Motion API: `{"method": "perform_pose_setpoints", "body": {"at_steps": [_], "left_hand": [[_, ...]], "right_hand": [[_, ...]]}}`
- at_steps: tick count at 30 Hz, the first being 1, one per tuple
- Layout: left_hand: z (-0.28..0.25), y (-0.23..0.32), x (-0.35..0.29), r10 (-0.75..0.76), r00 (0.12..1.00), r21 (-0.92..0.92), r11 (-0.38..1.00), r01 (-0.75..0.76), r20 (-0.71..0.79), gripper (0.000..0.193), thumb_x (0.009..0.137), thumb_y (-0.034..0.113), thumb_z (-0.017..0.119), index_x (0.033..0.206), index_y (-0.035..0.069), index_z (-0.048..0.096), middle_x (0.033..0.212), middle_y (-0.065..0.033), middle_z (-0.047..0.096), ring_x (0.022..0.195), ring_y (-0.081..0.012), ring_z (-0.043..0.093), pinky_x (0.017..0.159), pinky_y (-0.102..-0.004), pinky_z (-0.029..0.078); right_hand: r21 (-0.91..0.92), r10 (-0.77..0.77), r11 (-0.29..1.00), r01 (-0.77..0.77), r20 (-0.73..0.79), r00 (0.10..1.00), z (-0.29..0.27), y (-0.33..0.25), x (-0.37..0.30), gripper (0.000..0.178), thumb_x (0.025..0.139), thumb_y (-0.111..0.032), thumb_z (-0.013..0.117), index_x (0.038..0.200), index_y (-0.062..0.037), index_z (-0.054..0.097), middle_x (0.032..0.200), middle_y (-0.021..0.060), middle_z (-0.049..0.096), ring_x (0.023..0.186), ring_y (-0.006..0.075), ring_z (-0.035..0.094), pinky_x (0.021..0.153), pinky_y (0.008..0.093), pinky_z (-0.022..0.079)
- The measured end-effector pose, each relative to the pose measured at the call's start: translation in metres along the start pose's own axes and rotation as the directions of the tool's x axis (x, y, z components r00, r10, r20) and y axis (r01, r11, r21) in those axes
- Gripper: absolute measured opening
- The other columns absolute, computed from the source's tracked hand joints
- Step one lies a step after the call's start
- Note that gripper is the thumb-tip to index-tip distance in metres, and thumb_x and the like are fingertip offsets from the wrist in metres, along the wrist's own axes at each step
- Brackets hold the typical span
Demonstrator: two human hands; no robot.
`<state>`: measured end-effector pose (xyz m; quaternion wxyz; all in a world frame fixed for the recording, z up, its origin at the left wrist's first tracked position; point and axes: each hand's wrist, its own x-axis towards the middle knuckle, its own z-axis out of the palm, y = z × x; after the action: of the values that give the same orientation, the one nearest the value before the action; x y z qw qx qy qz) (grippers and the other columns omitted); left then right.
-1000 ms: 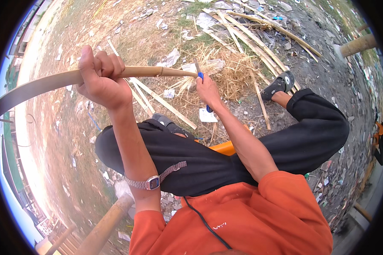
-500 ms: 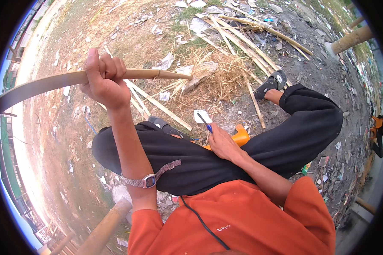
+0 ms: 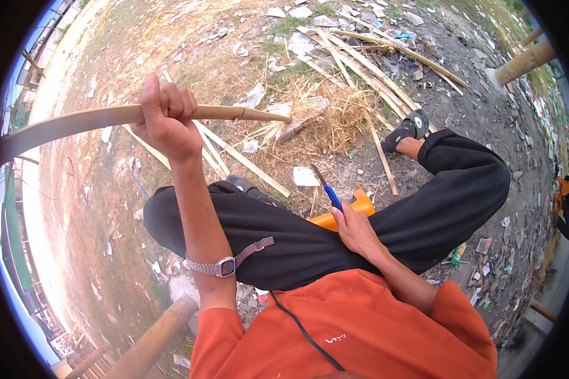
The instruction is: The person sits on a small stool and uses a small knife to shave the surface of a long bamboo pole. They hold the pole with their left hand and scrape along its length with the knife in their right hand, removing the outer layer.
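My left hand (image 3: 171, 123) is raised at the left, its fingers wrapped round a long split bamboo strip (image 3: 246, 114). The strip runs from the far left rim of the view to a tapered end above a stone block (image 3: 302, 119); whether the two touch I cannot tell. Low over my lap, my right hand (image 3: 357, 228) grips a blue cutter knife (image 3: 332, 197). Its long dark blade (image 3: 318, 173) points up and away from me, apart from the strip. An orange plastic piece (image 3: 363, 203) lies partly hidden behind this hand, between my legs.
Straw-like bamboo shavings (image 3: 335, 104) surround the block. Several split bamboo strips (image 3: 367, 66) lie beyond, and others (image 3: 246, 163) lie under my left arm. Thick bamboo poles stand at the upper right (image 3: 525, 63) and lower left (image 3: 155, 338). Litter and rubble cover the ground.
My right hand has drawn back toward me and to the right with the cutter knife, showing more of its blue handle. The left hand keeps its hold on the strip; the view has shifted slightly.
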<state>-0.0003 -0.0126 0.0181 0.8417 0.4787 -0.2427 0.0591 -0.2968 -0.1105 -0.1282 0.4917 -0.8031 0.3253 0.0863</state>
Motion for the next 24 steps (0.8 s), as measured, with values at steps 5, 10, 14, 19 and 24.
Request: {"method": "perform_pose_setpoints", "body": {"at_steps": [5,10,14,19,24], "left_hand": [[0.005,0.000,-0.001,-0.002,1.000,0.005,1.000,0.002,0.021,0.046,0.093,0.018,0.047,0.054,0.016,0.021,0.046,0.0041,0.018,0.041,-0.0066,0.012,0.040,-0.0273,0.014],[0.001,-0.002,-0.001,0.011,1.000,0.000,1.000,-0.011,0.024,0.047,0.093,0.018,0.047,0.054,0.016,0.021,0.045,0.0042,0.018,0.040,-0.0066,0.011,0.039,-0.0272,0.014],[0.004,0.001,-0.001,-0.002,1.000,0.006,1.000,0.002,0.004,0.047,0.093,0.018,0.047,0.054,0.016,0.020,0.045,0.0044,0.018,0.040,-0.0066,0.011,0.039,-0.0271,0.014],[-0.004,-0.003,0.003,0.019,0.999,-0.060,0.998,-0.016,0.036,0.044,0.092,0.014,0.050,0.054,0.014,0.026,0.046,0.0047,0.019,0.038,-0.0059,0.016,0.037,-0.0258,0.016],[-0.001,0.001,0.003,-0.007,1.000,0.013,1.000,0.007,-0.003,0.047,0.093,0.019,0.047,0.054,0.016,0.020,0.045,0.0045,0.017,0.040,-0.0069,0.011,0.040,-0.0271,0.014]], "right_hand": [[0.084,-0.044,0.995,0.052,-0.100,0.994,-0.014,-0.026,0.026,0.041,0.094,-0.035,0.044,0.086,0.0029,0.055,0.063,0.0221,0.055,0.062,0.0380,0.057,0.059,0.0437,0.041],[0.095,-0.091,0.990,0.104,-0.128,0.988,-0.018,-0.071,0.062,0.045,0.090,-0.035,0.047,0.069,0.0031,0.057,0.054,0.0170,0.052,0.052,0.0305,0.054,0.055,0.0405,0.040],[0.108,-0.079,0.989,0.101,-0.195,0.978,-0.011,-0.094,0.093,0.041,0.086,-0.033,0.047,0.069,0.0027,0.058,0.054,0.0191,0.052,0.054,0.0336,0.054,0.058,0.0432,0.041],[0.181,-0.171,0.962,0.203,-0.179,0.969,-0.001,-0.119,0.114,0.033,0.090,-0.025,0.043,0.091,0.0054,0.053,0.061,0.0266,0.055,0.064,0.0433,0.057,0.063,0.0505,0.041],[0.080,-0.435,0.890,0.449,-0.145,0.889,0.021,-0.120,0.111,0.026,0.093,-0.014,0.040,0.113,0.0021,0.036,0.069,0.0300,0.055,0.067,0.0491,0.054,0.063,0.0545,0.039]]}}
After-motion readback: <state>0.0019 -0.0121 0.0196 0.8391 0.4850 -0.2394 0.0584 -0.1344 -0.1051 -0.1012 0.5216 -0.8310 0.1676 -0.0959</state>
